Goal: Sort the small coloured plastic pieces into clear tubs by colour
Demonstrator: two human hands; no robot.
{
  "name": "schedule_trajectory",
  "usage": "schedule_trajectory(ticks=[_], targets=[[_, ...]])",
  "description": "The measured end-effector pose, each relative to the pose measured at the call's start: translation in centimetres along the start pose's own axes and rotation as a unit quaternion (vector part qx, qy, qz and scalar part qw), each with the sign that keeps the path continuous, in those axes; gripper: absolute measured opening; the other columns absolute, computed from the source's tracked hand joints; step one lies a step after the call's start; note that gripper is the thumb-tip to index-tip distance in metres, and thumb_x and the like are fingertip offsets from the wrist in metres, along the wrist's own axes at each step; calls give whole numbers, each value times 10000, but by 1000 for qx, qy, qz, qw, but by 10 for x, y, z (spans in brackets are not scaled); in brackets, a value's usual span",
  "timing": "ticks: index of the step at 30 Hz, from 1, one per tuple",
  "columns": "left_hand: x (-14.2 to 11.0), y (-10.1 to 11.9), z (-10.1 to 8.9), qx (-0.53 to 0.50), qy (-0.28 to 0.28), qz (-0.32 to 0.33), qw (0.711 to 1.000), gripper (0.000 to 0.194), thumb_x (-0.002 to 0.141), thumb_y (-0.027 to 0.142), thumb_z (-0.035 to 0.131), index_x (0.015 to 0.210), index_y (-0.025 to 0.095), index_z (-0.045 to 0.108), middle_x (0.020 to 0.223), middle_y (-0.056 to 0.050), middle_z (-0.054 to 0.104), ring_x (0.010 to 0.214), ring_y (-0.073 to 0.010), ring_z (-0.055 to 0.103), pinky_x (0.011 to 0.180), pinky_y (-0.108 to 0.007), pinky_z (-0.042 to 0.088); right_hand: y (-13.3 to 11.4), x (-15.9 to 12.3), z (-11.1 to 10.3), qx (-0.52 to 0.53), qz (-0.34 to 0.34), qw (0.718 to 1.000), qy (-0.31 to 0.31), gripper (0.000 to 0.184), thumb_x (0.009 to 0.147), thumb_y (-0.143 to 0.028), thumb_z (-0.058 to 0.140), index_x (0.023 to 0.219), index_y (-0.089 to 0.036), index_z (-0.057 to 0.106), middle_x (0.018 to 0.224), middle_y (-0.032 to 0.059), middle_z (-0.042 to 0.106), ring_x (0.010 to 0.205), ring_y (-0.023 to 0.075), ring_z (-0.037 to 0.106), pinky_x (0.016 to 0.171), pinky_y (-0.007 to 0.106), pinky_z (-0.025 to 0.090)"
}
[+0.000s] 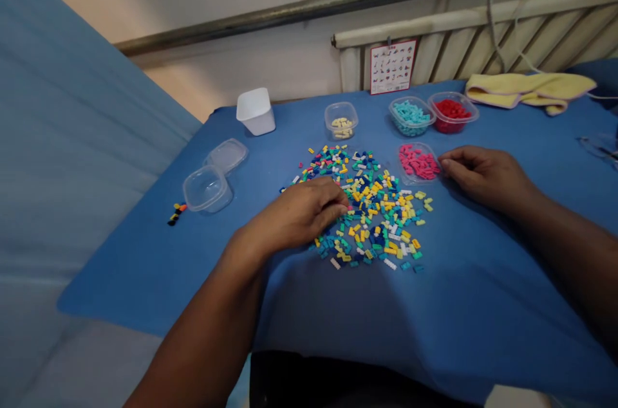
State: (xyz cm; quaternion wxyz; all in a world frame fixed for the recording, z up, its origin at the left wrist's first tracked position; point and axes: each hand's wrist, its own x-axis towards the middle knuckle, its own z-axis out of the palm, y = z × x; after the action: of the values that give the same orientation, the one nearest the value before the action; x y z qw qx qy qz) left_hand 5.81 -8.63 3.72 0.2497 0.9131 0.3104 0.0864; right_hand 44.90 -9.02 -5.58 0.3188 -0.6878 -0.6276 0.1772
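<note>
My left hand (309, 210) is over the left side of a loose pile of small toy building bricks (371, 199) in yellow, blue, green, teal, white and pink. Its thumb and fingers are pressed together, and a pink brick (351, 208) shows right at the tips. Whether that brick is held, I cannot tell. On the right, my right hand (483, 175) pinches the edge of a clear plastic tub of pink bricks (418, 163) between thumb and fingers. This tub stands on the table at the pile's upper right.
Behind are clear tubs of cream (342, 121), light-blue (411, 116) and red bricks (452, 112), and a white container (255, 112). An open clear tub (206, 189), a lid (229, 155) and dark and orange bricks (177, 213) lie left. A yellow cloth (526, 89) is back right.
</note>
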Motion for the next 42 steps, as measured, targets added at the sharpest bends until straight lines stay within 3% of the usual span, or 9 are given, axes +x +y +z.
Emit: schedule_trajectory(ticks=[8,15,19,22,26,31,36,39,42], targets=[[67,27,10,11,-22,69,997,185,1119,282,593,1056,176,730,1036,-68,742,935,-198,671,854,-328,485,4,5,2,-1,-28,1000,-1,260,970,-434,642,1037,-274,836,893,33,839,811,238,761,749,352,561],[146,38,33,91,24,11,995,175,1071,257,592,979,185,722,1012,-79,764,873,-221,658,752,-348,438,3,8,3,23,-37,999,3,252,977,-439,638,1041,-284,826,897,28,843,809,238,768,758,361,568],[166,40,45,112,45,-39,992,217,1074,266,571,1011,179,760,1029,-101,794,869,-241,686,745,-355,453,6,8,5,34,-46,998,4,262,984,-435,629,1050,-278,828,892,31,841,785,237,762,730,363,560],[166,37,48,90,50,-37,994,254,1087,284,576,1152,172,794,1143,-122,822,968,-263,734,833,-366,523,8,9,6,35,-46,998,4,265,991,-436,630,1043,-271,831,894,33,842,782,236,764,730,365,562],[153,25,38,41,91,-28,995,304,1095,271,581,1305,192,787,1260,-108,830,1117,-259,757,984,-374,564,7,10,5,28,-45,999,7,248,975,-424,652,1042,-268,833,900,30,845,799,234,771,750,361,572],[101,8,2,15,130,-78,988,251,1065,310,616,1125,178,821,1084,-75,834,955,-217,743,869,-335,548,3,7,3,30,-29,999,0,254,968,-428,647,1042,-270,831,896,32,847,809,237,768,760,361,564],[22,-4,-30,-22,43,-157,986,244,1018,380,659,998,176,792,873,-28,772,764,-166,661,695,-277,469,7,2,2,13,-28,999,-9,315,965,-469,649,1073,-239,834,960,73,866,849,260,757,783,381,547],[-13,-8,-34,-63,-28,-174,982,246,1002,399,662,976,186,784,845,-14,756,738,-156,648,660,-266,442,7,1,2,2,-6,1000,-7,347,934,-493,649,1067,-231,835,961,77,864,876,273,764,795,386,553],[-33,-10,-28,-51,-49,-178,981,240,1002,376,638,946,193,781,839,-8,748,719,-148,633,652,-269,420,4,0,1,-9,17,1000,-8,357,910,-497,649,1056,-227,831,930,75,849,849,272,753,789,389,548]])
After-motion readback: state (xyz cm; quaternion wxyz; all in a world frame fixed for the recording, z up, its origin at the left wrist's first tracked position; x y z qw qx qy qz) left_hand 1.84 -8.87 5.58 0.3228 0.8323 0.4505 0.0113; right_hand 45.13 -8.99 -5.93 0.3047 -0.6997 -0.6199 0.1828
